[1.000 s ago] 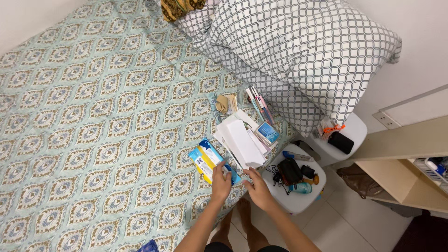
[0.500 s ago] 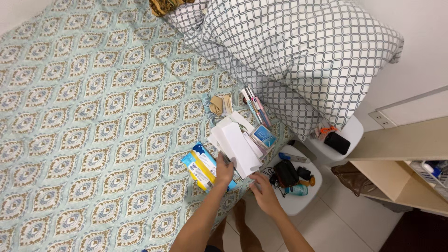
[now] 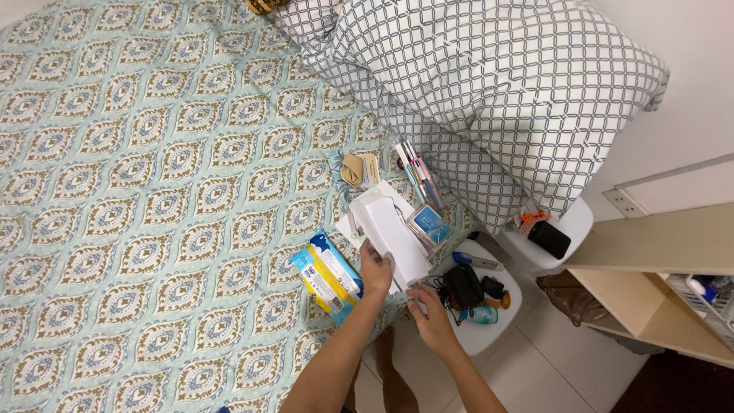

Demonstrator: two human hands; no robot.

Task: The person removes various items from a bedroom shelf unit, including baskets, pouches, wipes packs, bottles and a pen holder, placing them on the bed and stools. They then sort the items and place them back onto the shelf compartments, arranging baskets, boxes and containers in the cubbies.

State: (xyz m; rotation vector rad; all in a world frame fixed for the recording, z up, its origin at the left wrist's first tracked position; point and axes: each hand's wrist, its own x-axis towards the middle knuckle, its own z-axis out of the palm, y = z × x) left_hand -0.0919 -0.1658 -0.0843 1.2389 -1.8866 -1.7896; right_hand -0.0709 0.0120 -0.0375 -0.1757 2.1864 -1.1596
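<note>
Both hands are gathering the stack of white envelopes (image 3: 394, 237) lying at the bed's (image 3: 153, 191) edge — a judgement from how they grip it. The left hand (image 3: 376, 274) clasps the stack's near-left side, fingers curled over it, forearm rising from 6 o'clock. The right hand (image 3: 430, 312) pinches the near corner at about 4 o'clock of the left. A blue-and-yellow pack (image 3: 327, 274) lies just beside, at 9 o'clock. Lifting cleanly calls for squaring the loose sheets first — they look fanned.
</note>
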